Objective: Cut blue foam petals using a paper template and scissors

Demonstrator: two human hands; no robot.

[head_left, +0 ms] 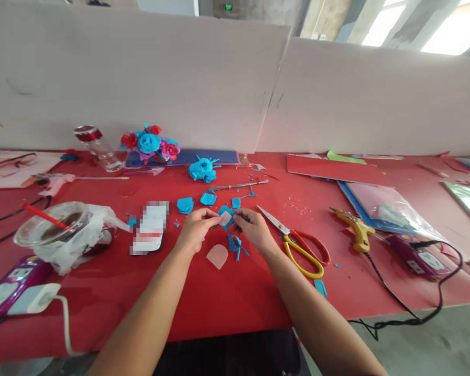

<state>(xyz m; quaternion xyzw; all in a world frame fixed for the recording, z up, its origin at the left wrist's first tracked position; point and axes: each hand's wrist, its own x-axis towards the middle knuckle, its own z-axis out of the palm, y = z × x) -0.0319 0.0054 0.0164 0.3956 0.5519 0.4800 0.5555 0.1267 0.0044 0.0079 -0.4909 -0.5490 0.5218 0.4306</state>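
Observation:
Between my two hands is a piece of blue crepe paper (229, 225) with a small pale pink paper template (225, 218) lying against it. My left hand (198, 227) pinches the left side, at the template. The fingers of my right hand (251, 224) are closed on the right edge of the blue paper. A larger pink petal-shaped template (218, 256) lies on the table below my hands, beside blue paper scraps (238, 245). Cut blue petals (185, 205) rest just beyond my left hand. To the right of my right hand lie scissors (303, 245) with red and yellow handles, their blades parted.
A blue paper flower (202, 169), a bundle of wires (238, 185) and a flower bouquet (151, 143) are farther back. At left are a phone (151, 228) and a drink cup (55, 224). A yellow glue gun (352, 228) with a trailing cord lies right, near a purple power socket (419, 256).

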